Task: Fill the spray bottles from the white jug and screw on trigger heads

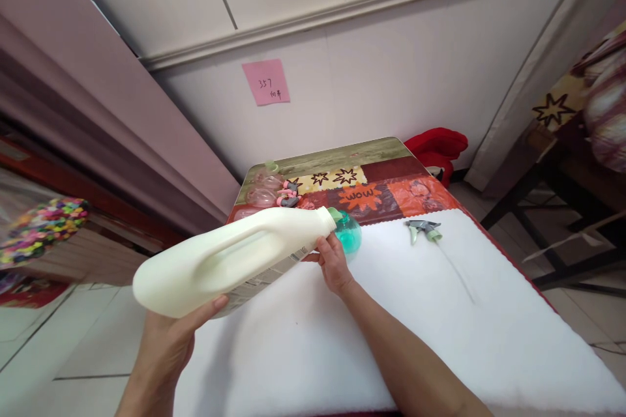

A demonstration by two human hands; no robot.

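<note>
A large cream jug (171,267) with a moulded handle lies tilted across the view, its open neck to the right. My left hand (171,335) supports it from below near the base, the thumb along its side. Close to the neck, my right hand (335,266) holds it from underneath, some fingers hidden behind it. The jug's mouth is at the top of a round, clear green spray bottle (350,241) with teal liquid inside. A grey and green trigger spray head (423,229) with a thin tube lies on the white cloth to the right.
White fluffy cloth (303,365) covers the near part of the table. Clear pinkish bottles (261,197) with pink and grey spray heads lie at the back left. Behind is a wall with a pink note (267,81); a dark stool (523,208) stands at right.
</note>
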